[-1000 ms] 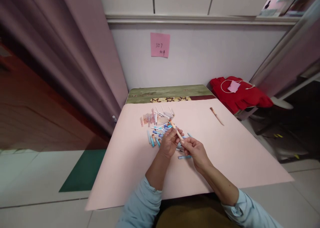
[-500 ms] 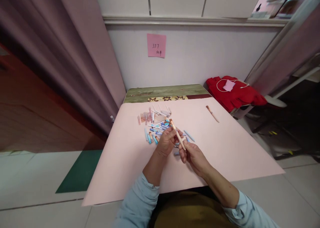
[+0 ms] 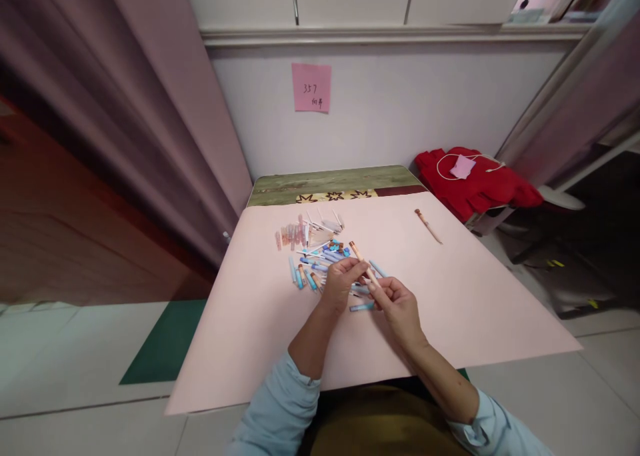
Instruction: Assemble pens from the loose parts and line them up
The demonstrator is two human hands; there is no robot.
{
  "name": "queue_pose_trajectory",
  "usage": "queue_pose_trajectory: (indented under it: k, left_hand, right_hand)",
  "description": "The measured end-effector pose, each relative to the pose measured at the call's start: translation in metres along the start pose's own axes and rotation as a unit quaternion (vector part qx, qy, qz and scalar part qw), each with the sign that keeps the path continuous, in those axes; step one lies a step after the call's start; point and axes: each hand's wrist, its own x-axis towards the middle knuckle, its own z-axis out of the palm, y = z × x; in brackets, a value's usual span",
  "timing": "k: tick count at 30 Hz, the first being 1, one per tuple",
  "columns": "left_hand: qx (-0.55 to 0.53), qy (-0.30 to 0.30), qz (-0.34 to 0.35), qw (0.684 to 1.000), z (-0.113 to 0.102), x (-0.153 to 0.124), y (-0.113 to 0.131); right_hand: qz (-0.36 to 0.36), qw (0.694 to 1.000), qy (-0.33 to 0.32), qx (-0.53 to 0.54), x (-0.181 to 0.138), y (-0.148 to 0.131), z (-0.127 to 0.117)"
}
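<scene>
Both my hands meet over the middle of a pink table cover (image 3: pixel 450 296). My left hand (image 3: pixel 341 284) and my right hand (image 3: pixel 399 307) pinch the two ends of one slim cream pen (image 3: pixel 363 264) with a brown tip, held slanting up to the left. Just beyond my fingers lies a loose heap of blue pen parts (image 3: pixel 320 264), thin white refills (image 3: pixel 323 225) and a row of small pink caps (image 3: pixel 290 236). A single blue piece (image 3: pixel 361 307) lies between my hands.
Another cream pen (image 3: pixel 428 225) lies alone at the far right of the cover. A green wooden table edge (image 3: pixel 330 180) shows behind. A red cloth with a cord (image 3: pixel 475 183) sits to the right, a curtain (image 3: pixel 150 109) to the left, a pink note (image 3: pixel 311 88) on the wall.
My hands have stayed on the pen and shifted slightly right. The pen has tilted a little as they work it. The view has swayed slightly.
</scene>
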Motion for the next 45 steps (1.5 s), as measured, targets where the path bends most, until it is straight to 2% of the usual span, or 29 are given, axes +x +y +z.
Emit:
queue_pose_trajectory:
  k: [6,18,27,36,42,45]
  left_hand:
    - [0.034,0.002,0.003,0.999,0.002,-0.004,0.008]
    - [0.075,-0.065,0.005,0.995,0.002,-0.008,0.017]
    - [0.066,-0.094,-0.012,0.993,0.002,-0.01,0.02]
    - [0.068,-0.124,-0.026,0.99,0.001,-0.011,0.022]
    - [0.054,-0.119,-0.036,0.991,0.001,-0.01,0.02]
    - [0.019,-0.1,-0.06,0.993,0.003,-0.008,0.015]
  right_hand:
    - [-0.024,0.999,-0.004,-0.025,0.0,0.006,-0.002]
    - [-0.004,0.997,-0.07,-0.036,0.001,0.019,-0.017]
    - [0.014,0.993,-0.119,0.017,0.002,0.031,-0.023]
    - [0.015,0.989,-0.145,0.032,0.002,0.032,-0.026]
    - [0.01,0.988,-0.153,0.026,0.003,0.032,-0.027]
    - [-0.011,0.991,-0.13,0.009,0.003,0.032,-0.025]
